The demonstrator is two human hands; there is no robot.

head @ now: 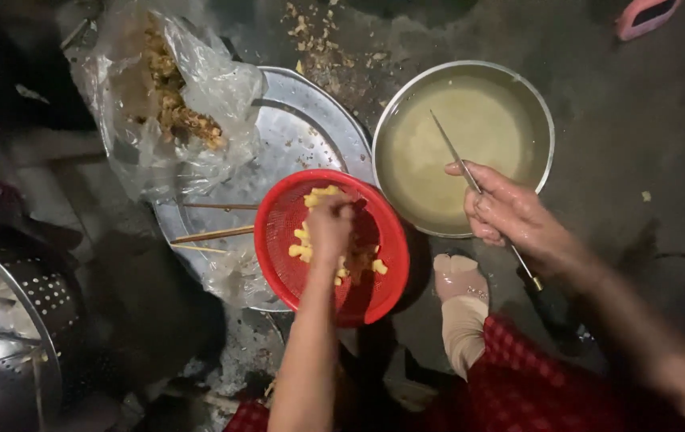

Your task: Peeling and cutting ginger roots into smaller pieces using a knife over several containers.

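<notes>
Left hand (331,226) reaches forward on a straight, extended arm, fingers bunched downward; right hand (506,210), wet, is curled closed, wrist bent inward.

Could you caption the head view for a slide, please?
Left hand reaches into red strainer basket; right hand holds knife.

Head view, straight down (close)

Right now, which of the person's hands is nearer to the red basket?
Left. The left hand is inside the red basket, over the yellow pieces. The right hand holds a knife over the metal bowl beside it.
</notes>
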